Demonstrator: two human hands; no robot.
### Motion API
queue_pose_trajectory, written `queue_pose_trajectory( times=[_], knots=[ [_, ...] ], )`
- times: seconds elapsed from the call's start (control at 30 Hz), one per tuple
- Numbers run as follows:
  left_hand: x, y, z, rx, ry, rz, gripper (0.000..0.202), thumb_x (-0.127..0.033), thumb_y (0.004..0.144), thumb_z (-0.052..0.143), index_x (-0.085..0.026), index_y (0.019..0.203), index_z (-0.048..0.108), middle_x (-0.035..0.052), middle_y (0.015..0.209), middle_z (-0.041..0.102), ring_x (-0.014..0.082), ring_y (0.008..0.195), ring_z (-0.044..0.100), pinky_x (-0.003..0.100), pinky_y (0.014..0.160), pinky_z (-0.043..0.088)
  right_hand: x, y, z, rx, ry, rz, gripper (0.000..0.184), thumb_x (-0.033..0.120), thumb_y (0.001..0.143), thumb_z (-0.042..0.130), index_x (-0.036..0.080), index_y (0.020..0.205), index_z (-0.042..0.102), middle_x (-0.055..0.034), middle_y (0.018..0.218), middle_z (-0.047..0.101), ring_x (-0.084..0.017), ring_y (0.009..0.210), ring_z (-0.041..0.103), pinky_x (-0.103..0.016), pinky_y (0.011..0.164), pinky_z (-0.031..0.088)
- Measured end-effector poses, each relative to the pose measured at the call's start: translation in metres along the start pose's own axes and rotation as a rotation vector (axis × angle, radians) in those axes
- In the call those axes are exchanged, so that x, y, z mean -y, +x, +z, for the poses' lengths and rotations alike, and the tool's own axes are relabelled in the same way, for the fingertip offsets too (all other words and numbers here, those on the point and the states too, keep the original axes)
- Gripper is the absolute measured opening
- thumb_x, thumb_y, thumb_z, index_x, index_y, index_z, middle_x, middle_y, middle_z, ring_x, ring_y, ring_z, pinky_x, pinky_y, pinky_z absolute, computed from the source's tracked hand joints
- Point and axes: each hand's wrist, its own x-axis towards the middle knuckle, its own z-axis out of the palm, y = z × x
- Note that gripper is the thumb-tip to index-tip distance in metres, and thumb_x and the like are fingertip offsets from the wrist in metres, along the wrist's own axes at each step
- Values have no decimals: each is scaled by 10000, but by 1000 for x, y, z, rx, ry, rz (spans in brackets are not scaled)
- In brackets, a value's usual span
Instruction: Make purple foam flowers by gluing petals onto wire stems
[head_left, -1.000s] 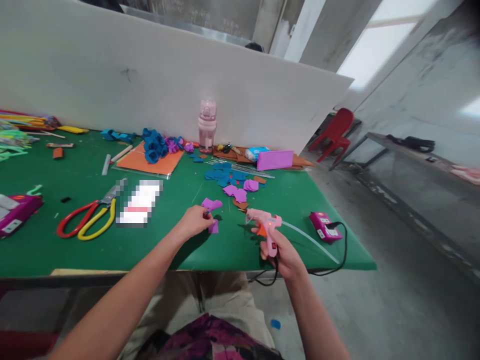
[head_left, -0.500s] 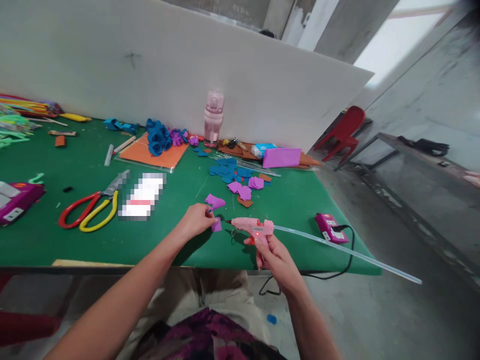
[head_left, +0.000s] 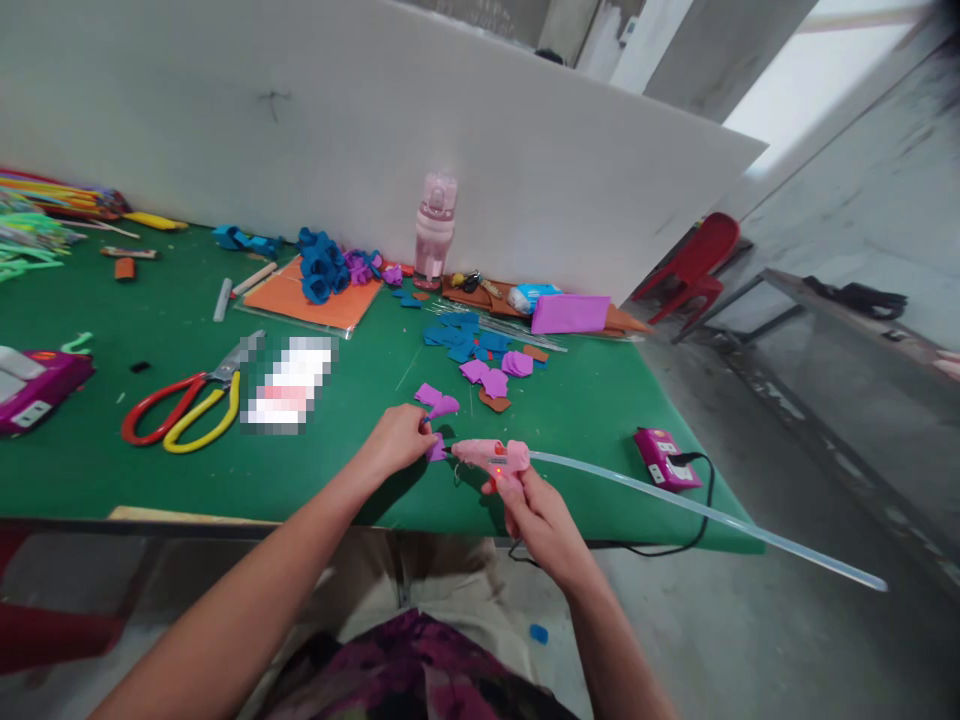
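Note:
My right hand (head_left: 546,522) is wrapped round the handle of a pink hot glue gun (head_left: 491,456), whose small light glows orange-red. A long clear glue stick (head_left: 675,487) juts from the gun's back end. The dark nozzle points left and meets, or nearly meets, a small purple foam piece (head_left: 436,449) at the fingertips of my left hand (head_left: 397,440). My left fingers are pinched together on purple foam, with a bit of blue showing between them. Another purple foam piece (head_left: 442,406) sticks out above these fingers. The fingers partly hide what they grip.
Beyond my hands lie loose purple cutouts (head_left: 493,382) and blue cutouts (head_left: 459,336). Scissors (head_left: 201,410) rest at the left, near a blurred white rectangle (head_left: 289,385). A pink bottle (head_left: 435,235) stands against the white board. The black cord runs from a magenta power strip (head_left: 666,460) at the right.
The glue gun has moved left, bringing its nozzle up to the small purple piece by my left fingers. My left hand keeps its pinch. The whole view has shifted slightly.

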Motion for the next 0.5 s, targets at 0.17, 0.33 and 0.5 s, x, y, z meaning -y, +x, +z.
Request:
queue_pose_trajectory(
  times=[0.17,0.33,0.5],
  knots=[
    [0,0,-1,4,8,-1,180,-308,701,568,-155,625,624,53,647,655,162,598,573,251,549,355,0,0,2,11,-88,-43,322,432,870,394,176,902,586,-4,544,556,-133,487,507,-232,491,374],
    [-2,-2,-4,22,20,2,195,-324,709,560,-158,631,625,44,655,657,152,614,581,238,560,363,7,-1,5,34,-146,-75,344,416,889,356,149,942,568,-23,586,567,-154,578,557,-229,524,394],
    [-2,-2,-4,22,12,7,197,-323,710,560,-154,633,627,54,658,656,160,610,576,247,556,358,8,0,6,18,-190,-115,343,418,888,351,170,968,574,-30,597,571,-169,601,571,-238,535,408]
  ],
)
